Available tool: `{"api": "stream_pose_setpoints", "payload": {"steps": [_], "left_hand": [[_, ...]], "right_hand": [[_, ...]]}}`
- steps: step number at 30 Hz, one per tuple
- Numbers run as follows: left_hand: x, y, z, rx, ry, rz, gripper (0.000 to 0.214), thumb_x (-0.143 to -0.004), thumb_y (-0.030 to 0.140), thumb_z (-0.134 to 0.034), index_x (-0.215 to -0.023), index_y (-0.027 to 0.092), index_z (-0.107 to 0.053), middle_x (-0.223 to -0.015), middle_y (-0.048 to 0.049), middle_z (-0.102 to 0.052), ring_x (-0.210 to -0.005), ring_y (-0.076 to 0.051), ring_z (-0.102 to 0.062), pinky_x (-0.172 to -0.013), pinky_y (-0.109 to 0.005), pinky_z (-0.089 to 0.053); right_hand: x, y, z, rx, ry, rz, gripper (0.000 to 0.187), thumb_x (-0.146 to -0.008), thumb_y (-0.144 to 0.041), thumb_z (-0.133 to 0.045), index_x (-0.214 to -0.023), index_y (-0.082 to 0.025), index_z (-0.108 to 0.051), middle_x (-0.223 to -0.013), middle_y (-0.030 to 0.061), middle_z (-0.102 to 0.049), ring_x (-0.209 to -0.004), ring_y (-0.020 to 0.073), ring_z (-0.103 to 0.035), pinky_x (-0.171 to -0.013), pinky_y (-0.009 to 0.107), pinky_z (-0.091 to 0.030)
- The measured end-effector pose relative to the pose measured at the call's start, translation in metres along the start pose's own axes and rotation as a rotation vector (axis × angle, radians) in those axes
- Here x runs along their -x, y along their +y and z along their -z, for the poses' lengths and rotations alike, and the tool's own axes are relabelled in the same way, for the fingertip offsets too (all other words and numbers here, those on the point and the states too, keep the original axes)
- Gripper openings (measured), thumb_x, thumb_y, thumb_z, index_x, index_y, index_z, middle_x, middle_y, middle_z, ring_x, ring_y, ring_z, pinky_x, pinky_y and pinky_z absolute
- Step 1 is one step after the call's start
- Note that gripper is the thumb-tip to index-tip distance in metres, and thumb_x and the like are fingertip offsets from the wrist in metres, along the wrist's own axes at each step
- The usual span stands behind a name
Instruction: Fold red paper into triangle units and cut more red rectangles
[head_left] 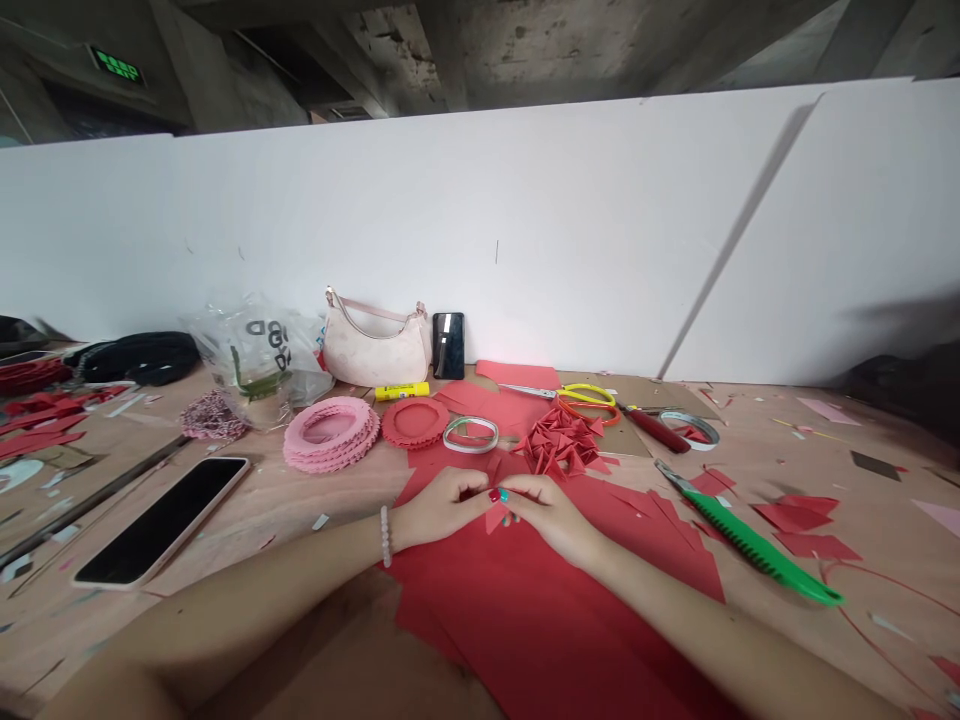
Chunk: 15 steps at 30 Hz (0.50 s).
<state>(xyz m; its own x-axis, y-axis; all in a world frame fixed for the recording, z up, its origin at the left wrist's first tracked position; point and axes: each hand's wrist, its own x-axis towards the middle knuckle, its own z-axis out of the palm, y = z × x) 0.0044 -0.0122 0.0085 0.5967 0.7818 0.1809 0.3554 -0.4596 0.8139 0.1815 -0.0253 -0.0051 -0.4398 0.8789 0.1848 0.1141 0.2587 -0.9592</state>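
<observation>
My left hand (450, 505) and my right hand (551, 510) meet over the red paper sheets (525, 610). Between their pinched fingertips is a small folded piece of red paper (496, 517), its pointed end showing below the thumbs. Most of the piece is hidden by the fingers. Just beyond my right hand lies a pile of folded red paper pieces (562, 440). Past my left hand are a red scalloped paper ring (415, 425), a roll of tape (471, 435) and a stack of pink scalloped rings (331, 436).
A green-handled cutter (757, 550) lies at right, near red scraps (795, 513). Yellow-handled scissors (589, 393) and a red-handled tool (658, 428) lie behind. At left are a phone (161, 525) and a plastic bag (255, 350). A glue stick (402, 391), handbag (375, 345) and dark phone (448, 346) stand near the white wall.
</observation>
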Motion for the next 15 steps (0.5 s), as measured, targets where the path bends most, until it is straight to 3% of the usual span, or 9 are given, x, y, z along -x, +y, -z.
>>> {"api": "stream_pose_setpoints", "payload": {"steps": [4, 7, 9, 13, 15], "left_hand": [[0.002, 0.007, 0.0, 0.049, -0.089, -0.034, 0.042, -0.086, 0.043, -0.035, -0.061, 0.014, -0.054, -0.062, -0.0013, -0.054, -0.06, -0.012, -0.047, -0.056, -0.021, -0.034], [0.001, 0.009, 0.001, 0.142, -0.151, -0.079, 0.043, -0.088, 0.039, -0.031, -0.066, 0.013, -0.057, -0.073, -0.0045, -0.061, -0.067, -0.013, -0.053, -0.062, -0.021, -0.038], [0.0, 0.007, 0.001, 0.157, -0.157, -0.081, 0.042, -0.089, 0.037, -0.031, -0.063, 0.013, -0.054, -0.068, -0.0036, -0.059, -0.063, -0.012, -0.052, -0.06, -0.02, -0.037], [0.0, 0.001, 0.002, 0.088, -0.05, 0.026, 0.04, -0.086, 0.039, -0.036, -0.056, 0.014, -0.045, -0.051, 0.0033, -0.042, -0.047, -0.007, -0.036, -0.046, -0.019, -0.028], [0.0, 0.002, 0.001, 0.108, -0.062, 0.05, 0.039, -0.085, 0.04, -0.038, -0.058, 0.014, -0.047, -0.053, 0.0031, -0.043, -0.048, -0.007, -0.036, -0.046, -0.019, -0.027]], "right_hand": [[0.002, -0.003, -0.004, -0.077, -0.052, -0.024, 0.032, -0.085, -0.038, -0.044, -0.068, -0.016, -0.061, -0.064, 0.0021, -0.059, -0.061, 0.0141, -0.053, -0.06, 0.026, -0.043], [0.001, -0.003, -0.003, -0.097, -0.07, -0.036, 0.037, -0.085, -0.04, -0.042, -0.066, -0.015, -0.061, -0.065, 0.0038, -0.062, -0.06, 0.0138, -0.054, -0.06, 0.026, -0.043], [0.0, -0.001, -0.002, -0.099, -0.063, -0.046, 0.037, -0.085, -0.042, -0.044, -0.064, -0.015, -0.061, -0.062, 0.0033, -0.062, -0.057, 0.013, -0.053, -0.058, 0.025, -0.042], [-0.003, 0.005, 0.001, -0.084, -0.005, -0.061, 0.038, -0.083, -0.043, -0.046, -0.059, -0.017, -0.058, -0.055, 0.0013, -0.06, -0.051, 0.0122, -0.052, -0.054, 0.024, -0.04], [-0.003, 0.007, 0.002, -0.076, 0.011, -0.057, 0.038, -0.081, -0.044, -0.049, -0.056, -0.017, -0.058, -0.053, 0.0003, -0.058, -0.05, 0.0119, -0.051, -0.053, 0.024, -0.04]]}}
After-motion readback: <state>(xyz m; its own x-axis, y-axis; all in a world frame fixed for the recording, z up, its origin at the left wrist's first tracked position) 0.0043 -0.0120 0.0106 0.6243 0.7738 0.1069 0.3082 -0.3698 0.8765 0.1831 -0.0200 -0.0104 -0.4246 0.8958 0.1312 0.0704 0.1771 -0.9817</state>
